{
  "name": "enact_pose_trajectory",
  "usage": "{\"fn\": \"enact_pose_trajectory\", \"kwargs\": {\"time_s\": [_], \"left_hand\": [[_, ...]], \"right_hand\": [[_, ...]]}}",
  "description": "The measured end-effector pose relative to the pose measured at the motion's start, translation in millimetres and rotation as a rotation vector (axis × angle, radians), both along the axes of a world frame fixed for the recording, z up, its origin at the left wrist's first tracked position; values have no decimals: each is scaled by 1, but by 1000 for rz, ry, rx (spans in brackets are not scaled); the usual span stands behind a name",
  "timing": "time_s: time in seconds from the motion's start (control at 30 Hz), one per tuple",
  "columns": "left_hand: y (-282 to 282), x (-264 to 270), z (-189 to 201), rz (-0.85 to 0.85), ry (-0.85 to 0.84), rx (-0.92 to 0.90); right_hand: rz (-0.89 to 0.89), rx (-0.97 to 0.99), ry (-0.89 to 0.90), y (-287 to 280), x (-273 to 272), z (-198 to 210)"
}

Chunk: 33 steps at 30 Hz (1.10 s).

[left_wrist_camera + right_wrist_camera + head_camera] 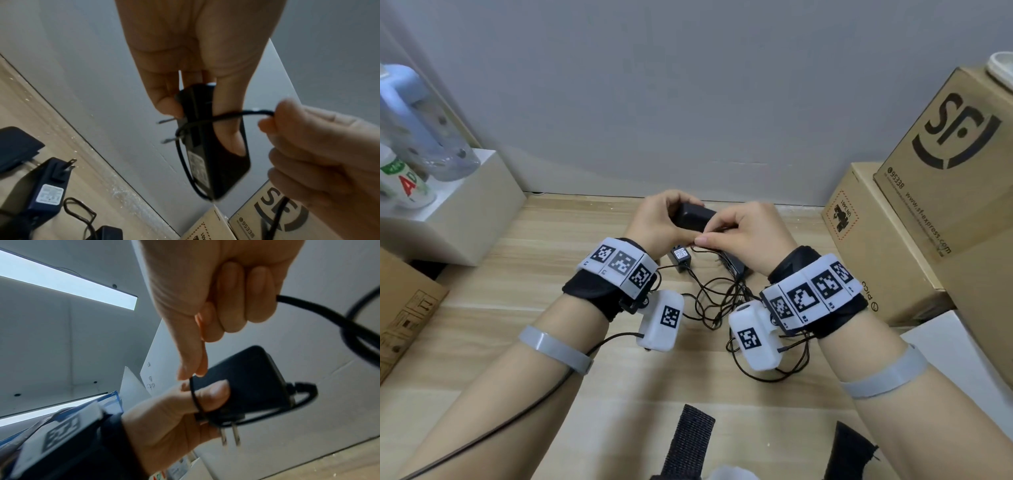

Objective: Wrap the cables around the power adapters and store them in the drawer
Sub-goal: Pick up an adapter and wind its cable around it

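Presently the left hand [658,219] grips the power adapter [693,216] above the counter [571,246], long axis pointing toward the right hand [751,236], whose fingers [273,125] pinch the cable [236,114] crossing the body sideways.

Even, soft indoor light; bright ceiling light strips [68,287] in right wrist view; wrist views motion-blurred, wide-angle edges bowed.
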<state>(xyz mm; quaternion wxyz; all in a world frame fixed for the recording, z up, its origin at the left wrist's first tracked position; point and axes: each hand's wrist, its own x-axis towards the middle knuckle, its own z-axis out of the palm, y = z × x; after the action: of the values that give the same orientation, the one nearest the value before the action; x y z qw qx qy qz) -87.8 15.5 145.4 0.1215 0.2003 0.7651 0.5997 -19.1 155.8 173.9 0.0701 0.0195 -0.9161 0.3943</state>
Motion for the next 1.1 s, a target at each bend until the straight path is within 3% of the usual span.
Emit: {"fn": "enact_pose_trajectory", "kwargs": {"time_s": [0.17, 0.33, 0.47, 0.57, 0.7, 0.9, 1.0, 1.1], "left_hand": [[-7, -2, 4, -252, -128, -13], [-15, -5, 2, -300, -155, 36], [-13, -2, 5, -387, -283, 274], [-4, -2, 10, -313, -331, 454], [8, -3, 11, -55, -343, 496], [8, -9, 4, 144, -238, 310], [6, -13, -8, 182, -43, 116], [-3, -21, -21, 180, 67, -79]], "right_hand": [[-67, -136, 50, 15, -6, 4], [-95, -222, 119, 28, -11, -1], [-85, -199, 118, 30, -17, -9], [-73, -176, -45, 24, -20, -16], [80, -225, -289, 6, -12, -28], [160, -278, -412, -2, -6, -31], [239, -230, -356, -6, -3, -19], [273, -324, -248, -7, 2, -2]]}}
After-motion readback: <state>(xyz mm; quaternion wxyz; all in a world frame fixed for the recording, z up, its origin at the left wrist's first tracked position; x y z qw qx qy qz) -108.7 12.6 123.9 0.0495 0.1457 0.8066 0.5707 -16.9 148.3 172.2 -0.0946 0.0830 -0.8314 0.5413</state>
